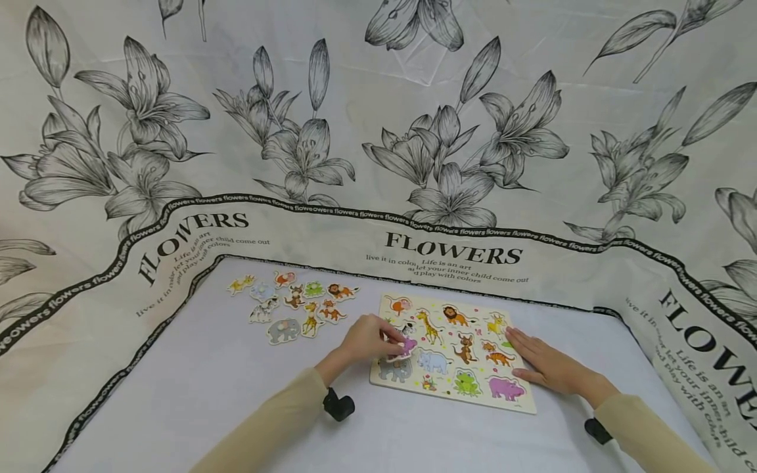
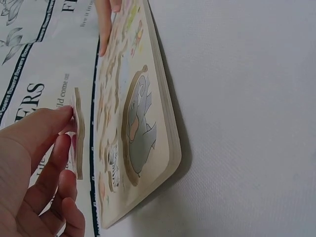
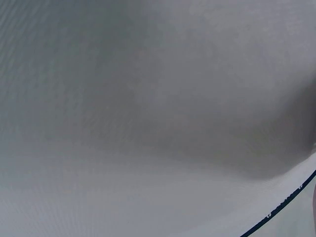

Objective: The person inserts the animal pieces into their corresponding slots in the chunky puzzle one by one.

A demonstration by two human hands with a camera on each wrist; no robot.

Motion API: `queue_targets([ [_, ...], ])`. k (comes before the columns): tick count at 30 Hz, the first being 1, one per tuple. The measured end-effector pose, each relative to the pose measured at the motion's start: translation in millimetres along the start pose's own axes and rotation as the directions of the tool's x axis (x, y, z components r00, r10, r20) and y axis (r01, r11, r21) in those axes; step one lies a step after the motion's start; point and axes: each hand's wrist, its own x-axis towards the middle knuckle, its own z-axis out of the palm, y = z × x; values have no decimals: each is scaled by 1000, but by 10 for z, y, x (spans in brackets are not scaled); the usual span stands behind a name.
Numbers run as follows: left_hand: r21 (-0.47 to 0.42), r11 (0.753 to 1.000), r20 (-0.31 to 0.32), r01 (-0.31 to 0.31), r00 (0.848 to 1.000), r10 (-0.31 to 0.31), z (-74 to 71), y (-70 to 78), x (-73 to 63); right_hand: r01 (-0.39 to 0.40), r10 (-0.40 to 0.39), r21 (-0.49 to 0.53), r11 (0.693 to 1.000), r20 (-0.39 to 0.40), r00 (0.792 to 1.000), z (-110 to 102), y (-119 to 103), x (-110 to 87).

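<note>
My left hand (image 1: pixel 368 339) pinches a purple hippo puzzle piece (image 1: pixel 408 348) between thumb and fingers, over the left side of a wooden animal puzzle board (image 1: pixel 528 405). From the left wrist view, the piece (image 2: pixel 80 138) is seen nearly edge-on, apart from the board (image 2: pixel 160 175), beside the printed elephant's recess (image 2: pixel 140 128). My right hand (image 1: pixel 552 366) rests along the board's right edge with its fingers straight. A printed purple hippo (image 1: pixel 506 388) lies at the board's lower right corner. The right wrist view shows mostly blurred white cloth.
Loose animal pieces lie left of the board, among them an elephant (image 1: pixel 284 331), a zebra (image 1: pixel 263 309), a giraffe (image 1: pixel 310 320) and a lion (image 1: pixel 342 291). White cloth (image 1: pixel 236 407) covers the table. Behind it hangs a flower-printed curtain (image 1: pixel 331 236).
</note>
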Motion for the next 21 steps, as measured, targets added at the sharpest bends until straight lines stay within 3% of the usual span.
queue_targets([
  [13, -21, 1000, 23, 19, 1000, -18, 135, 93, 70, -26, 25, 8, 1000, 35, 999, -25, -8, 16],
  [21, -14, 1000, 28, -13, 1000, 13, 243, 167, 102, -25, 25, 10, 1000, 30, 999, -8, -1, 6],
])
